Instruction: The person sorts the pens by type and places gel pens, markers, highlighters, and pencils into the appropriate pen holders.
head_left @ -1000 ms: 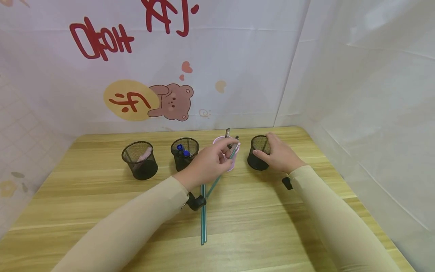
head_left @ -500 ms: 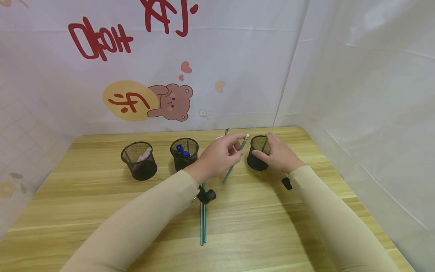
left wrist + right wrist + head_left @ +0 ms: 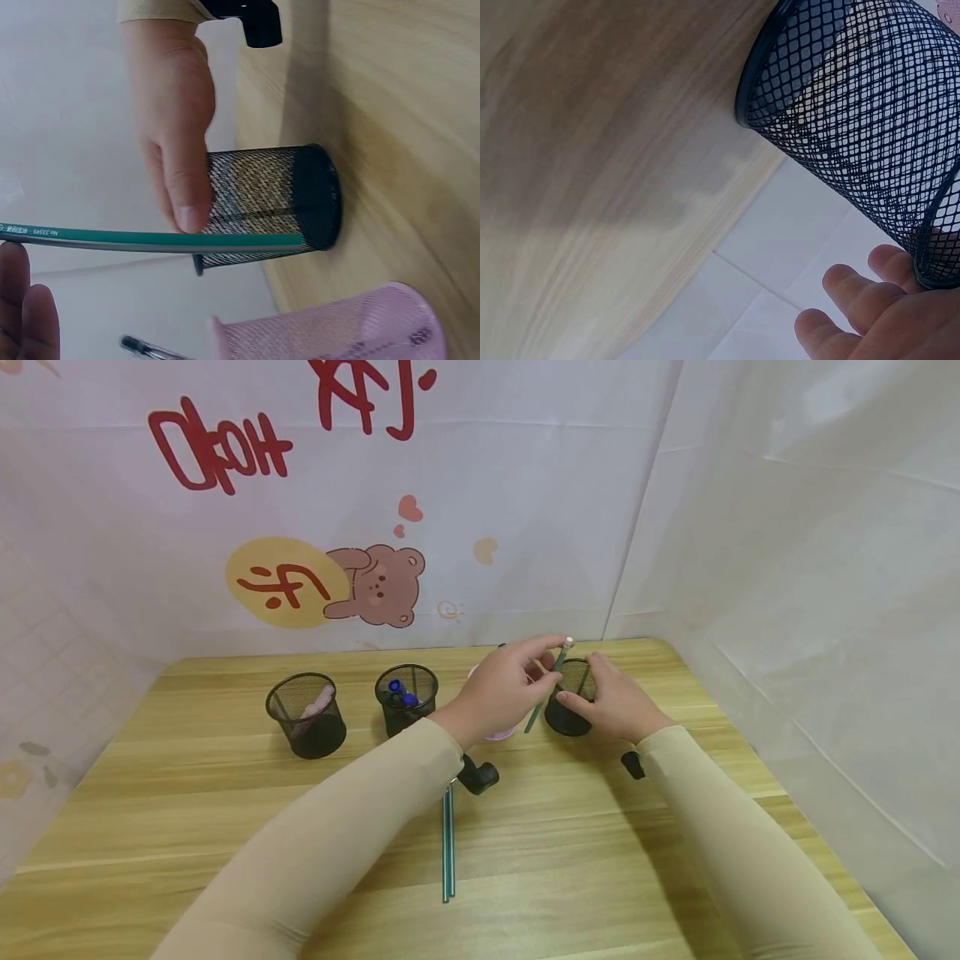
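Observation:
My left hand [image 3: 498, 689] pinches a green pencil [image 3: 150, 239] near its white eraser end, with the other end slanting down. In the head view the pencil lies just left of a black mesh pen holder [image 3: 567, 717], and its top overlaps the rim. My right hand [image 3: 621, 703] holds that pen holder from the right, thumb on the near side and fingers round the back of the rim. The mesh pen holder [image 3: 855, 105] stands upright on the table. A pink mesh pen holder [image 3: 330, 330] with a pen in it is mostly hidden behind my left hand in the head view.
Two green pencils [image 3: 448, 852] lie side by side on the wooden table [image 3: 570, 877]. To the left stand a black mesh holder with blue-capped pens [image 3: 405, 714] and another black mesh holder [image 3: 318, 735] with something pale pink inside. Fabric walls [image 3: 525, 527] enclose the back and right.
My left hand has carried the pencil rightward, from over the pink pen holder to the black one by my right hand. The right hand has stayed in place.

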A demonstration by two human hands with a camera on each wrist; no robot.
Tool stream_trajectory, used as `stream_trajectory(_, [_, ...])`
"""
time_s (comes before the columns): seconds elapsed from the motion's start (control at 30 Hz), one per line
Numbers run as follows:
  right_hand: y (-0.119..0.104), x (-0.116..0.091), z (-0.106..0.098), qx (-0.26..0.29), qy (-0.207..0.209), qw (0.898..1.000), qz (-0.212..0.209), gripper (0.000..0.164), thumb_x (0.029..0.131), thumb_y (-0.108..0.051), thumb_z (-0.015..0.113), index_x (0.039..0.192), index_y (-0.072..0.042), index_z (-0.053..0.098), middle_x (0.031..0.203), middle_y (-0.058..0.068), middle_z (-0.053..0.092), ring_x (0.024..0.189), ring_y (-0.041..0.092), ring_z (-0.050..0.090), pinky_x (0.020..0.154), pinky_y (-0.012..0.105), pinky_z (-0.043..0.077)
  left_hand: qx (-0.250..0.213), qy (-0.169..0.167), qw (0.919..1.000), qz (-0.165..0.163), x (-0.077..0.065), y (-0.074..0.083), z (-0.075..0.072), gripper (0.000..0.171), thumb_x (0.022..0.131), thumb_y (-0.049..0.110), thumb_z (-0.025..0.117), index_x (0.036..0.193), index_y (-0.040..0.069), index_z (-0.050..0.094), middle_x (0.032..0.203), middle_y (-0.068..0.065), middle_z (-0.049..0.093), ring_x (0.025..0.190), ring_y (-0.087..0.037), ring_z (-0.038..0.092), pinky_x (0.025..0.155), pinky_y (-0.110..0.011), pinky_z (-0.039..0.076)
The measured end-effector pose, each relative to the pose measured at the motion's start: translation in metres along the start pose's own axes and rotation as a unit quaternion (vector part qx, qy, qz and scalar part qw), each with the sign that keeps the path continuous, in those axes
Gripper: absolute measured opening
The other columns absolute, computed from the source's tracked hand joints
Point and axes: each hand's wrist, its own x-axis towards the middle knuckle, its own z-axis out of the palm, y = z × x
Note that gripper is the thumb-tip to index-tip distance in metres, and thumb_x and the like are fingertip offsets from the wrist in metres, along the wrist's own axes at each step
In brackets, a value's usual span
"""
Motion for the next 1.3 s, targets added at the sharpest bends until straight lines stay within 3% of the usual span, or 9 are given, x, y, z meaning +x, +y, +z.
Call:
stream_trajectory(0.17, [0.001, -0.001, 0.0, 0.001, -0.002, 1.0, -0.002, 0.095, 0.1, -0.066, 0.056, 0.161, 0.003, 0.029, 0.167, 0.027, 0.031, 0.153, 0.047, 0.035, 0.123, 0.065, 0.033, -0.016, 0.02, 0.9992, 0.03, 0.01, 0.008, 0.001, 0.047, 0.104, 0.017, 0.063, 0.15, 0.02, 0.058, 0.113, -0.001, 0.069, 0.096, -0.01, 0.071, 0.081, -0.022, 0.059])
stream_trajectory(0.47, [-0.002, -0.003, -0.002, -0.009, -0.021, 1.0, 0.017, 0.103, 0.1, -0.071, 0.051, 0.167, -0.001, 0.017, 0.172, 0.029, 0.019, 0.158, 0.048, 0.024, 0.127, 0.065, 0.026, -0.031, 0.091, 0.9908, 0.095, 0.022, 0.014, 0.004, 0.039, 0.103, 0.009, 0.064, 0.142, 0.012, 0.064, 0.113, -0.006, 0.067, 0.102, -0.015, 0.071, 0.089, -0.016, 0.056])
stream_trajectory(0.67, [-0.002, -0.003, -0.002, -0.006, -0.015, 1.0, 0.014, 0.102, 0.1, -0.071, 0.052, 0.167, -0.002, 0.018, 0.171, 0.027, 0.022, 0.158, 0.047, 0.027, 0.126, 0.064, 0.027, -0.044, 0.131, 0.9841, 0.112, 0.027, 0.014, 0.01, 0.034, 0.102, 0.007, 0.065, 0.136, 0.01, 0.066, 0.113, -0.007, 0.069, 0.104, -0.015, 0.069, 0.09, -0.016, 0.056])
stream_trajectory(0.93, [-0.001, -0.001, 0.002, 0.009, 0.006, 1.0, -0.012, 0.088, 0.099, -0.069, 0.056, 0.161, -0.01, 0.033, 0.162, 0.016, 0.041, 0.15, 0.039, 0.042, 0.121, 0.062, 0.038, -0.034, 0.108, 0.99, 0.083, 0.03, 0.005, 0.026, 0.034, 0.103, 0.008, 0.064, 0.137, 0.011, 0.066, 0.119, -0.007, 0.07, 0.106, -0.014, 0.07, 0.091, -0.014, 0.055])
stream_trajectory(1.1, [0.0, -0.002, 0.002, 0.015, 0.0, 1.0, -0.017, 0.086, 0.101, -0.067, 0.055, 0.162, -0.011, 0.031, 0.158, 0.014, 0.044, 0.147, 0.039, 0.045, 0.119, 0.062, 0.039, -0.026, 0.087, 0.9942, 0.058, 0.029, 0.001, 0.033, 0.035, 0.104, 0.011, 0.064, 0.139, 0.012, 0.065, 0.117, -0.005, 0.069, 0.105, -0.015, 0.071, 0.089, -0.013, 0.055])
stream_trajectory(1.3, [0.001, -0.002, 0.001, 0.006, -0.007, 1.0, -0.01, 0.091, 0.102, -0.066, 0.054, 0.167, -0.01, 0.023, 0.168, 0.016, 0.034, 0.153, 0.041, 0.038, 0.122, 0.062, 0.036, -0.013, 0.069, 0.9966, 0.043, 0.026, -0.005, 0.038, 0.036, 0.105, 0.013, 0.064, 0.14, 0.013, 0.064, 0.119, -0.004, 0.069, 0.105, -0.013, 0.07, 0.091, -0.015, 0.055])
